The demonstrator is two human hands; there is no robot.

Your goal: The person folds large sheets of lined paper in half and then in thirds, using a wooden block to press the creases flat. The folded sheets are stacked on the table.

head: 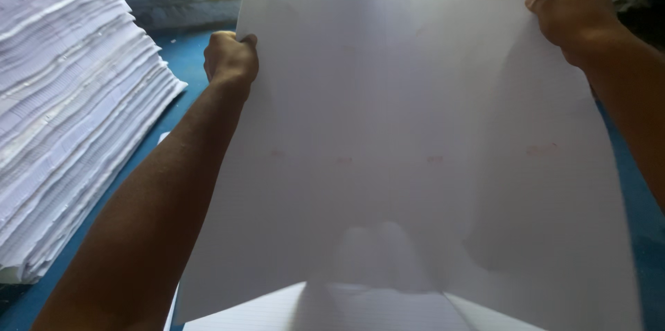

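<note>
left hand + right hand | fingers pinching big white sheet by its top corners | lifted mid-frame, paper stack waiting far left

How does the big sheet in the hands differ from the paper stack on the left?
The large sheet is a single piece held up in the air, gripped at its far corners by the left hand and right hand; the paper stack is many sheets piled on the blue surface, untouched. The sheet curves and bows; the stack lies flat with ragged edges. Both are white.
</note>
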